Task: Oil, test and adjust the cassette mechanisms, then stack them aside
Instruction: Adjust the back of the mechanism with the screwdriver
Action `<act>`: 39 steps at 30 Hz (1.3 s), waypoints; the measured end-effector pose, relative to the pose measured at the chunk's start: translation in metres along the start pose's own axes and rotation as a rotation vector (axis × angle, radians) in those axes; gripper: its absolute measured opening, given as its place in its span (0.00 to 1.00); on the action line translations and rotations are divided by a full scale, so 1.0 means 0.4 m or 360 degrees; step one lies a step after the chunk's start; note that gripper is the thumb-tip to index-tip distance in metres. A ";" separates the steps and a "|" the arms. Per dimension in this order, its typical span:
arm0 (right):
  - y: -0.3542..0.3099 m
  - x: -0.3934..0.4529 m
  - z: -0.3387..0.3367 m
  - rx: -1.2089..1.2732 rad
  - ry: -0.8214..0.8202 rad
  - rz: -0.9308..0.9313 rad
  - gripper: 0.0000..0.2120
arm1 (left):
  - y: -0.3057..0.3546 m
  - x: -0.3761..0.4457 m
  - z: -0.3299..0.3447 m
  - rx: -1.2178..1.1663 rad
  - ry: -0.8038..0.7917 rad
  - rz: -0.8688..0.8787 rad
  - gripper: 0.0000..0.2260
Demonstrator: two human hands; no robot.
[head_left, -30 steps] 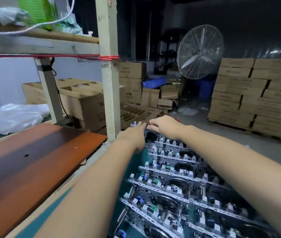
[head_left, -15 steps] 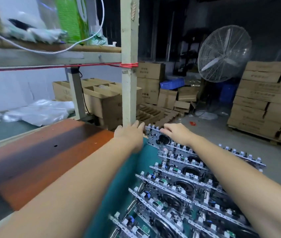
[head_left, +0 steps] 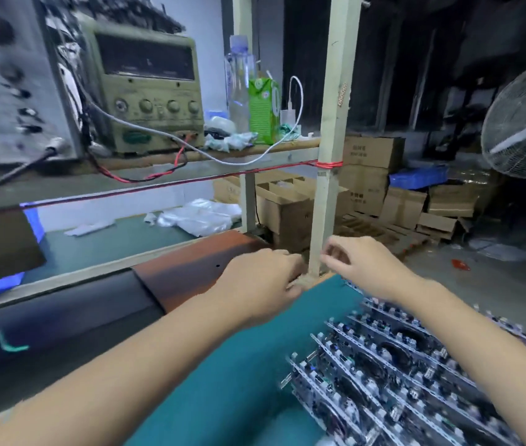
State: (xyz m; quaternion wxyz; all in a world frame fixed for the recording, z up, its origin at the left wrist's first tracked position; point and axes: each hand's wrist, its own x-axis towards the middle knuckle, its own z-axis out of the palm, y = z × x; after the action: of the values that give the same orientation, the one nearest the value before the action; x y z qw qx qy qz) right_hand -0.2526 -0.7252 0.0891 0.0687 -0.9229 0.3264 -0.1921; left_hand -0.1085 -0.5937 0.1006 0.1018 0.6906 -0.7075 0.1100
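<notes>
Mechanisms (head_left: 393, 375) lie stacked in overlapping rows at your lower right, on the green mat (head_left: 239, 365), under your right forearm. Both hands are past the stack's far end, lifted clear of it. Your left hand (head_left: 261, 284) hangs over the mat's far edge beside the brown board (head_left: 190, 268); its fingers curl under, and motion blur hides whether they hold anything. Your right hand (head_left: 364, 268) sits just right of the wooden post (head_left: 329, 188), fingers loosely curled, thumb and fingertips close together with nothing visible between them. The post stands between the two hands. Beyond, a shelf (head_left: 190, 156) carries an old test meter (head_left: 145, 91), a water bottle (head_left: 239, 78) and a green carton (head_left: 263, 111). Further off are cardboard boxes (head_left: 371, 152) and a fan (head_left: 525, 120).
</notes>
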 end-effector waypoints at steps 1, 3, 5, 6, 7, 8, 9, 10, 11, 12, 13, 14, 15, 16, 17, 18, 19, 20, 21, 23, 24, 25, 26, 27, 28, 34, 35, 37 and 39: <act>-0.062 -0.049 -0.005 0.0134 0.0014 -0.0093 0.07 | 0.002 -0.055 -0.018 -0.0066 0.0063 -0.0057 0.13; -0.186 -0.157 -0.007 0.0393 0.0024 -0.0268 0.08 | 0.014 -0.182 -0.048 -0.0196 0.0181 -0.0131 0.09; -0.299 -0.264 0.008 0.0551 0.0015 -0.0424 0.09 | 0.032 -0.322 -0.064 -0.0314 0.0259 -0.0223 0.08; -0.345 -0.308 0.022 0.0595 0.0023 -0.0488 0.09 | 0.042 -0.392 -0.066 -0.0393 0.0296 -0.0320 0.08; -0.385 -0.344 0.042 0.0651 0.0016 -0.0547 0.09 | 0.053 -0.464 -0.066 -0.0484 0.0358 -0.0444 0.09; -0.422 -0.378 0.066 0.0755 -0.0019 -0.0590 0.09 | 0.066 -0.537 -0.062 -0.0553 0.0413 -0.0574 0.09; -0.457 -0.403 0.095 0.0887 -0.0072 -0.0617 0.10 | 0.074 -0.605 -0.059 -0.0580 0.0438 -0.0686 0.09; -0.493 -0.420 0.128 0.1017 -0.0138 -0.0644 0.10 | 0.081 -0.668 -0.056 -0.0569 0.0443 -0.0806 0.09; -0.530 -0.434 0.164 0.1117 -0.0218 -0.0685 0.09 | 0.085 -0.728 -0.049 -0.0544 0.0449 -0.0919 0.10; -0.571 -0.447 0.203 0.1170 -0.0314 -0.0749 0.08 | 0.088 -0.786 -0.040 -0.0486 0.0426 -0.1008 0.10; -0.614 -0.458 0.245 0.1181 -0.0430 -0.0825 0.08 | 0.088 -0.841 -0.029 -0.0376 0.0375 -0.1070 0.10; -0.657 -0.469 0.287 0.1136 -0.0557 -0.0900 0.07 | 0.086 -0.896 -0.022 -0.0233 0.0270 -0.1098 0.08; -0.697 -0.480 0.324 0.1039 -0.0663 -0.0970 0.05 | 0.083 -0.943 -0.020 -0.0060 0.0133 -0.1095 0.08; -0.736 -0.493 0.356 0.0940 -0.0741 -0.1042 0.06 | 0.081 -0.989 -0.019 0.0104 0.0015 -0.1099 0.10; -0.772 -0.506 0.381 0.0869 -0.0801 -0.1118 0.06 | 0.075 -1.033 -0.018 0.0240 -0.0066 -0.1112 0.13; -0.807 -0.519 0.403 0.0859 -0.0840 -0.1190 0.07 | 0.066 -1.075 -0.020 0.0366 -0.0138 -0.1127 0.15; -0.851 -0.534 0.420 0.0885 -0.0862 -0.1244 0.07 | 0.058 -1.122 -0.031 0.0455 -0.0184 -0.1142 0.15; -0.876 -0.543 0.433 0.0935 -0.0866 -0.1255 0.07 | 0.048 -1.145 -0.038 0.0491 -0.0200 -0.1149 0.14; -0.917 -0.555 0.443 0.0998 -0.0881 -0.1267 0.07 | 0.037 -1.181 -0.050 0.0531 -0.0185 -0.1170 0.12; -1.010 -0.576 0.459 0.1155 -0.0938 -0.1249 0.07 | 0.022 -1.260 -0.072 0.0670 -0.0106 -0.1264 0.10; -1.056 -0.589 0.465 0.1232 -0.0965 -0.1229 0.08 | 0.017 -1.300 -0.082 0.0711 -0.0056 -0.1341 0.14; -1.102 -0.601 0.472 0.1301 -0.0990 -0.1213 0.09 | 0.013 -1.339 -0.096 0.0738 0.0010 -0.1429 0.17; -1.149 -0.613 0.476 0.1358 -0.1014 -0.1194 0.11 | 0.012 -1.374 -0.114 0.0797 0.0060 -0.1522 0.20; -1.194 -0.624 0.483 0.1396 -0.1034 -0.1171 0.12 | 0.009 -1.409 -0.127 0.0884 0.0081 -0.1607 0.24; -1.238 -0.635 0.489 0.1419 -0.1052 -0.1132 0.14 | 0.006 -1.438 -0.146 0.0960 0.0039 -0.1719 0.28; -1.399 -0.678 0.501 0.1473 -0.1352 -0.0968 0.26 | -0.019 -1.561 -0.174 0.0833 -0.0384 -0.2285 0.31; -1.402 -0.678 0.504 0.1510 -0.1373 -0.0950 0.25 | -0.019 -1.564 -0.171 0.0775 -0.0418 -0.2295 0.29; -1.390 -0.672 0.502 0.1619 -0.1393 -0.0844 0.23 | -0.029 -1.557 -0.165 0.0815 -0.0433 -0.2246 0.27; -1.355 -0.657 0.493 0.1726 -0.1368 -0.0741 0.22 | -0.034 -1.525 -0.163 0.0862 -0.0442 -0.2203 0.26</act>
State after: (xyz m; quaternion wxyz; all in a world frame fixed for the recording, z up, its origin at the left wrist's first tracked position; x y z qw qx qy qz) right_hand -0.0490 -0.1383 -0.0362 0.5957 -0.7985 -0.0751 0.0428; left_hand -0.0798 0.0075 -0.0176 -0.1156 0.9857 -0.0668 0.1029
